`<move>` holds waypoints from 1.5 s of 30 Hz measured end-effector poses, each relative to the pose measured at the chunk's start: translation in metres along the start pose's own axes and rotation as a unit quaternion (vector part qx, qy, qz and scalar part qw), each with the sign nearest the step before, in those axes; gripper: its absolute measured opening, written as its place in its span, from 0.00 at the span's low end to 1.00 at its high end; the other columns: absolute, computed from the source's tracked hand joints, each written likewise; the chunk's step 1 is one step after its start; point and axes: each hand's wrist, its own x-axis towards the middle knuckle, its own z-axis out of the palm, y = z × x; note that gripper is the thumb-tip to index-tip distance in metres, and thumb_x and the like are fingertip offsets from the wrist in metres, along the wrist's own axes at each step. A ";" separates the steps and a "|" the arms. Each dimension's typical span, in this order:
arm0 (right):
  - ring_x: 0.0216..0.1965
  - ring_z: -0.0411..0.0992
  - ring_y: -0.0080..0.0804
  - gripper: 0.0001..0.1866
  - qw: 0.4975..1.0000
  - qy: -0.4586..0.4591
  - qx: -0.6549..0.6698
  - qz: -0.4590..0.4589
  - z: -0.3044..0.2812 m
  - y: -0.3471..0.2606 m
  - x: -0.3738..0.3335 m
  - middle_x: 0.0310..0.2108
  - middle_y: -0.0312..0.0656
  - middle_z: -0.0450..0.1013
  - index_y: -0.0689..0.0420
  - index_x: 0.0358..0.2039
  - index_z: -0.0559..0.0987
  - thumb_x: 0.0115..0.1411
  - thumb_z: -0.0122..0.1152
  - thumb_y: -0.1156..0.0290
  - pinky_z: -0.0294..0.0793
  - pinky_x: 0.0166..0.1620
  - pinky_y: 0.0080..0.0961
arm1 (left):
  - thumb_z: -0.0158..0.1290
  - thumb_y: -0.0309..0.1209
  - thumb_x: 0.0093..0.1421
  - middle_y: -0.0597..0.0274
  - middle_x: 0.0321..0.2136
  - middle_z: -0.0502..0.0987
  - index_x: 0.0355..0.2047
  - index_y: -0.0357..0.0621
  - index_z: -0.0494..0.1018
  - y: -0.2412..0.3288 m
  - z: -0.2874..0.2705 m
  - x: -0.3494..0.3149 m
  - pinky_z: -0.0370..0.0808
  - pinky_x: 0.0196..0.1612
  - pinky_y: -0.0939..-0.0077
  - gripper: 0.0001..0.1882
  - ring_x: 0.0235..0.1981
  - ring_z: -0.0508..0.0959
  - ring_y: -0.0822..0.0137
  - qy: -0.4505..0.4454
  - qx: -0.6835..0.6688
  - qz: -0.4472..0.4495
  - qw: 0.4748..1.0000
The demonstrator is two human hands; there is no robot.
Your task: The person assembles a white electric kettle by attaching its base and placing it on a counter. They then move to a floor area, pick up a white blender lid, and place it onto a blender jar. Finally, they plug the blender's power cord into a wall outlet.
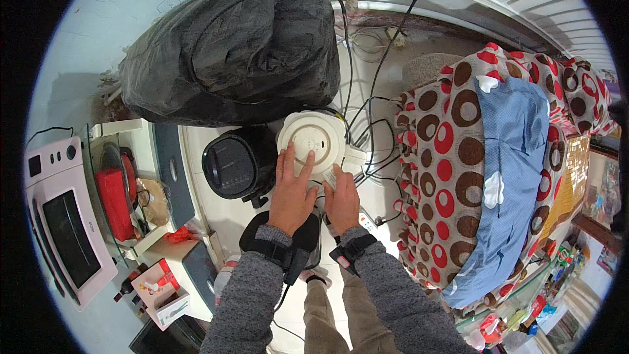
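In the middle of the floor stands a cream-coloured kitchen appliance [331,128] with a round lid and a block-like projection on its right side. My left hand [293,190] lies on the lid with fingers spread and pressing flat near a small dark slot. At the near right side of the appliance is my right hand [342,202], its fingers together and curled against the body beside a small printed label. Part of its grip is hidden. Just left of the appliance sits a black, rounded air-fryer-like appliance [230,164]. Below my hands a black object [303,239] is partly covered by them.
A large black cloth-covered bulk [242,59] stands behind. Black cables [373,147] tangle on the floor to the right, near a white power strip [367,221]. A table with a dotted cloth [452,177] fills the right. Shelves and a pink oven [71,229] line the left.
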 end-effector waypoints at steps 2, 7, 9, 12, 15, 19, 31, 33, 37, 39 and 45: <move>0.38 0.69 0.53 0.23 1.000 0.000 0.004 -0.004 -0.003 -0.008 0.000 0.37 0.52 0.66 0.65 0.53 0.66 0.57 0.57 0.73 0.72 0.39 0.40 | 0.55 0.23 0.51 0.40 0.65 0.42 0.62 0.44 0.59 0.000 -0.005 -0.002 0.57 0.63 0.58 0.36 0.65 0.47 0.39 0.006 0.004 0.003 1.000; 0.38 0.69 0.53 0.23 1.000 -0.005 -0.002 -0.003 -0.002 -0.008 0.002 0.37 0.52 0.66 0.64 0.53 0.65 0.58 0.57 0.72 0.72 0.38 0.40 | 0.56 0.22 0.52 0.42 0.66 0.41 0.64 0.47 0.56 -0.006 0.000 -0.001 0.51 0.65 0.55 0.38 0.65 0.46 0.40 -0.001 -0.030 -0.005 1.000; 0.37 0.69 0.53 0.23 1.000 -0.008 -0.009 0.002 -0.001 -0.005 0.003 0.37 0.52 0.65 0.64 0.53 0.65 0.58 0.57 0.72 0.72 0.38 0.40 | 0.55 0.22 0.52 0.42 0.66 0.41 0.64 0.47 0.56 -0.006 0.002 0.000 0.51 0.65 0.55 0.38 0.65 0.46 0.40 0.000 -0.036 -0.007 0.999; 0.38 0.69 0.53 0.24 1.000 -0.011 -0.003 0.001 0.000 -0.001 0.002 0.37 0.53 0.66 0.64 0.53 0.65 0.58 0.57 0.73 0.72 0.38 0.40 | 0.54 0.21 0.52 0.42 0.66 0.41 0.63 0.47 0.56 -0.004 0.005 0.000 0.50 0.65 0.56 0.38 0.66 0.46 0.39 0.008 -0.042 -0.007 0.999; 0.38 0.69 0.53 0.24 0.999 -0.030 0.004 0.008 0.000 0.001 0.002 0.38 0.53 0.66 0.64 0.54 0.65 0.57 0.57 0.73 0.73 0.39 0.40 | 0.54 0.20 0.52 0.41 0.66 0.41 0.63 0.47 0.57 -0.003 0.008 -0.001 0.50 0.65 0.56 0.37 0.66 0.45 0.39 0.015 -0.035 -0.014 0.999; 0.40 0.69 0.53 0.24 1.000 -0.025 0.002 0.000 0.002 0.005 0.003 0.38 0.52 0.66 0.64 0.54 0.64 0.58 0.57 0.74 0.73 0.40 0.40 | 0.54 0.20 0.52 0.41 0.66 0.41 0.63 0.46 0.57 -0.002 0.010 -0.001 0.51 0.65 0.56 0.37 0.66 0.45 0.40 0.016 -0.027 -0.019 0.999; 0.39 0.68 0.53 0.24 0.999 -0.046 0.008 -0.011 0.008 0.021 0.004 0.38 0.54 0.66 0.65 0.54 0.64 0.57 0.57 0.75 0.72 0.40 0.40 | 0.54 0.23 0.51 0.39 0.65 0.43 0.60 0.44 0.61 -0.001 0.012 -0.003 0.54 0.64 0.56 0.34 0.65 0.48 0.39 0.027 0.011 -0.020 0.999; 0.38 0.68 0.54 0.24 0.998 -0.059 0.010 -0.008 0.007 0.020 0.006 0.38 0.55 0.66 0.65 0.54 0.64 0.57 0.57 0.74 0.72 0.40 0.40 | 0.55 0.25 0.52 0.39 0.64 0.44 0.60 0.44 0.61 0.001 0.013 0.000 0.55 0.63 0.55 0.33 0.64 0.49 0.38 0.029 0.034 -0.021 0.999; 0.38 0.69 0.52 0.23 0.998 -0.060 0.021 -0.009 0.005 0.020 0.007 0.37 0.54 0.66 0.65 0.53 0.63 0.58 0.57 0.76 0.71 0.40 0.40 | 0.56 0.30 0.53 0.39 0.64 0.45 0.60 0.44 0.61 0.003 0.015 0.002 0.57 0.63 0.54 0.32 0.64 0.50 0.38 0.020 0.053 -0.029 0.998; 0.38 0.69 0.52 0.23 0.998 -0.057 0.024 -0.017 0.005 0.020 0.007 0.37 0.54 0.66 0.65 0.53 0.64 0.58 0.57 0.76 0.71 0.40 0.39 | 0.55 0.29 0.53 0.38 0.64 0.45 0.60 0.43 0.61 0.002 0.015 0.002 0.57 0.63 0.54 0.32 0.64 0.49 0.38 0.024 0.047 -0.024 0.998; 0.40 0.69 0.51 0.27 0.994 -0.098 -0.042 0.007 -0.004 0.018 0.010 0.40 0.54 0.68 0.63 0.52 0.66 0.54 0.64 0.69 0.71 0.41 0.38 | 0.56 0.26 0.51 0.39 0.64 0.45 0.60 0.44 0.61 0.001 0.015 0.001 0.58 0.62 0.55 0.34 0.64 0.49 0.38 0.035 0.031 -0.023 0.999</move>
